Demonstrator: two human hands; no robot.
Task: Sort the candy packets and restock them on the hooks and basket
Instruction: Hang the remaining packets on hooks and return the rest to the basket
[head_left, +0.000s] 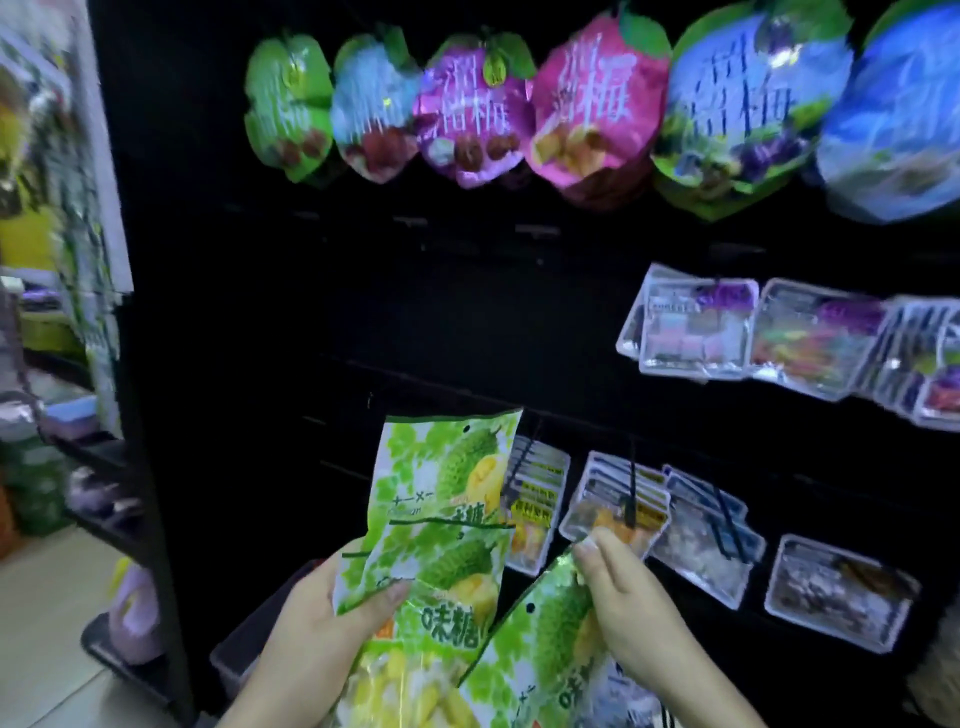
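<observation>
1. Green durian-print candy packets (441, 499): two of them, overlapped and upright, low centre in front of the black display panel (363, 312).
2. Left hand (322, 618): grip closed round the lower left edge of that pair, thumb laid across the front face.
3. Third green packet (540, 639): same print, tilted, just right of the pair. Its upper edge touches or overlaps the pair's lower right corner.
4. Right hand (634, 613): grip pinched on the third packet's top corner, fingers curled.
5. Lower row: clear tray packs (691, 545) hang on black hooks (631, 488) just behind the right hand's fingertips. Can't tell if the fingers touch them.
6. Middle row, right side: flat clear packs (696, 332) hang side by side with edges overlapping.
7. Top row: leaf-shaped pouches (597, 104) in green, blue and pink hang shoulder to shoulder across the panel.
8. Left of the panel: shelving (104, 467) with goods, too blurred to identify.
</observation>
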